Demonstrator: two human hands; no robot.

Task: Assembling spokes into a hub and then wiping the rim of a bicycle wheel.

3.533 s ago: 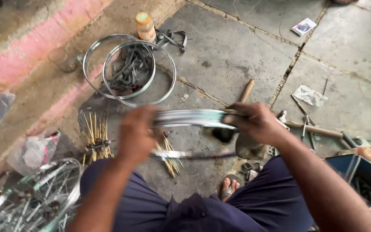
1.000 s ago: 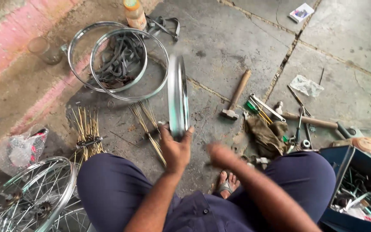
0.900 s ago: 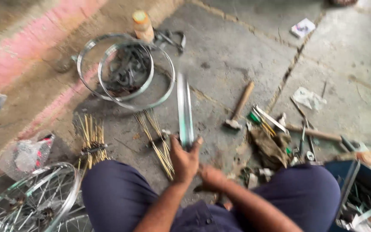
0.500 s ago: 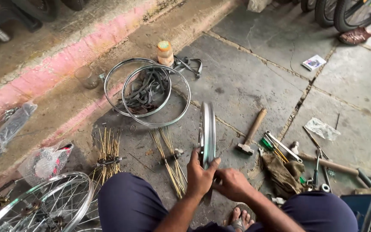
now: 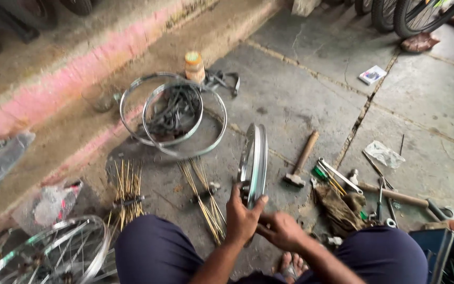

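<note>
A bare metal bicycle rim [image 5: 255,160] stands upright on edge in front of my knees, seen nearly edge-on. My left hand [image 5: 242,216] grips its lower part, thumb up against the rim. My right hand [image 5: 283,230] is closed just to the right of it, fingers pinched at the rim's bottom; what it holds is too small to tell. Bundles of yellowish spokes [image 5: 206,202] lie on the floor to the left of the rim.
Two empty rims [image 5: 173,117] with black rubber strips lie by a jar [image 5: 194,64]. A hammer [image 5: 301,160], wrenches and screwdrivers [image 5: 337,178] and a rag lie right. A spoked wheel [image 5: 53,252] is at bottom left, a blue toolbox [image 5: 440,252] at bottom right.
The rim went from lying flat between both hands to standing on edge. My right hand came in to the rim's bottom beside the left. The view tilted up, showing more floor.
</note>
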